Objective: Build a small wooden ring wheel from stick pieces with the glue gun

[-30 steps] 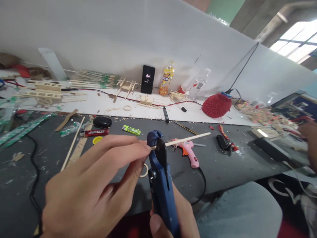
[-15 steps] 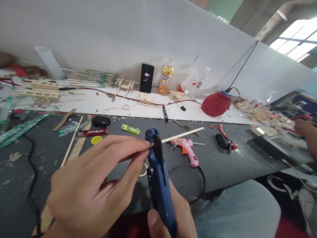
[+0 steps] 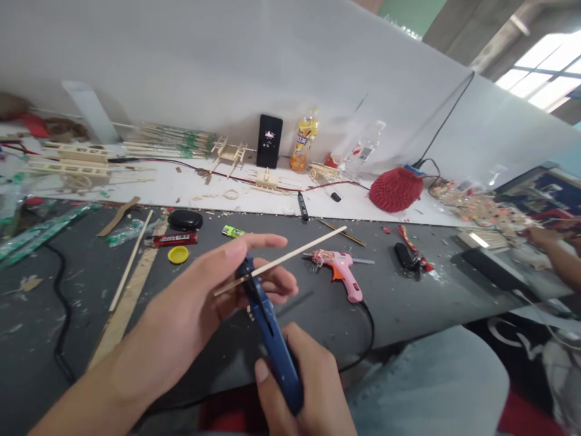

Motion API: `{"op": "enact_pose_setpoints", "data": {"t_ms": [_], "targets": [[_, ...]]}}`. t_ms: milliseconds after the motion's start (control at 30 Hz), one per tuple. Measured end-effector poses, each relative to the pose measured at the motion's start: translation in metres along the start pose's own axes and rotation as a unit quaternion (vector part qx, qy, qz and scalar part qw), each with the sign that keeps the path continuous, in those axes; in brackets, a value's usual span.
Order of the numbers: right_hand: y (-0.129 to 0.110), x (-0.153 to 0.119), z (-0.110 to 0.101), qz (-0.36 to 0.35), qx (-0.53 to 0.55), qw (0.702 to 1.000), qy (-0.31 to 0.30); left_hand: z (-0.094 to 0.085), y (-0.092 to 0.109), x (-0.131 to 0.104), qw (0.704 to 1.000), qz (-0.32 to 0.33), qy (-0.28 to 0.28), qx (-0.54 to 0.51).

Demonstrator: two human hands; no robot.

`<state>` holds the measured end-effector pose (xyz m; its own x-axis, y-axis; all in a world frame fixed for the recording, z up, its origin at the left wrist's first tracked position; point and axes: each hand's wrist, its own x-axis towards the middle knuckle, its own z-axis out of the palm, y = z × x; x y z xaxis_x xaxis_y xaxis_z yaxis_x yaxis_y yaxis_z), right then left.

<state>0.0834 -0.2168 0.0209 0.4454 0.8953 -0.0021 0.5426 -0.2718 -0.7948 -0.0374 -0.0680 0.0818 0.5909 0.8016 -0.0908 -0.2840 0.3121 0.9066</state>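
Observation:
My right hand is wrapped round the blue handles of a hand cutter. The cutter tilts up to the left, and a thin wooden stick lies across its dark jaws. My left hand is around the cutter's head with fingers apart, the index finger stretched out past it. The stick's near end shows against the left palm, and its far end points up to the right over the table. The left fingers partly hide the jaws.
Beyond the hands lie a pink glue gun with its cord, a green lighter, a yellow cap and a black marker. Small wooden models, a phone and a juice bottle stand behind. Another person's hand is at right.
Both hands and the cutter have moved left with the stick. My left fingers have gone from pinching the stick's end to spread around the cutter's head.

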Motion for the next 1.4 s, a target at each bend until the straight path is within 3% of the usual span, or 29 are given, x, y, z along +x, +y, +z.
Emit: {"op": "enact_pose_setpoints", "data": {"t_ms": [67, 200, 367, 667, 833, 967, 1067, 1133, 1233, 1333, 1400], "targets": [[-0.002, 0.011, -0.009, -0.009, -0.015, 0.999, -0.048, 0.001, 0.002, 0.004, 0.996, -0.056, -0.005, -0.076], [-0.007, 0.026, -0.025, -0.017, -0.056, 0.990, -0.131, 0.009, -0.011, 0.010, 0.987, -0.076, 0.051, -0.135], [-0.013, 0.036, -0.030, 0.001, -0.095, 0.984, -0.148, 0.017, -0.024, 0.016, 0.970, -0.082, 0.128, -0.188], [-0.025, 0.067, -0.032, -0.022, -0.224, 0.960, -0.169, 0.016, -0.014, 0.023, 0.938, -0.034, 0.236, -0.252], [-0.037, 0.074, -0.034, -0.034, -0.286, 0.944, -0.159, 0.005, -0.023, 0.029, 0.919, 0.009, 0.288, -0.270], [-0.038, 0.058, -0.050, -0.055, -0.304, 0.937, -0.165, -0.020, -0.033, 0.040, 0.914, 0.053, 0.321, -0.243], [-0.023, 0.054, -0.075, -0.057, -0.304, 0.939, -0.149, -0.042, -0.037, 0.046, 0.932, 0.068, 0.303, -0.187], [-0.004, 0.071, -0.100, -0.017, -0.342, 0.935, -0.091, -0.053, -0.040, 0.047, 0.948, 0.057, 0.280, -0.137], [0.036, 0.128, -0.142, 0.065, -0.413, 0.908, 0.016, -0.064, -0.045, 0.048, 0.968, 0.029, 0.247, -0.036], [0.079, 0.199, -0.174, 0.105, -0.461, 0.878, 0.071, -0.070, -0.048, 0.048, 0.971, 0.002, 0.217, 0.100], [0.105, 0.236, -0.184, 0.105, -0.483, 0.865, 0.085, -0.074, -0.049, 0.048, 0.960, -0.012, 0.190, 0.205]]}}
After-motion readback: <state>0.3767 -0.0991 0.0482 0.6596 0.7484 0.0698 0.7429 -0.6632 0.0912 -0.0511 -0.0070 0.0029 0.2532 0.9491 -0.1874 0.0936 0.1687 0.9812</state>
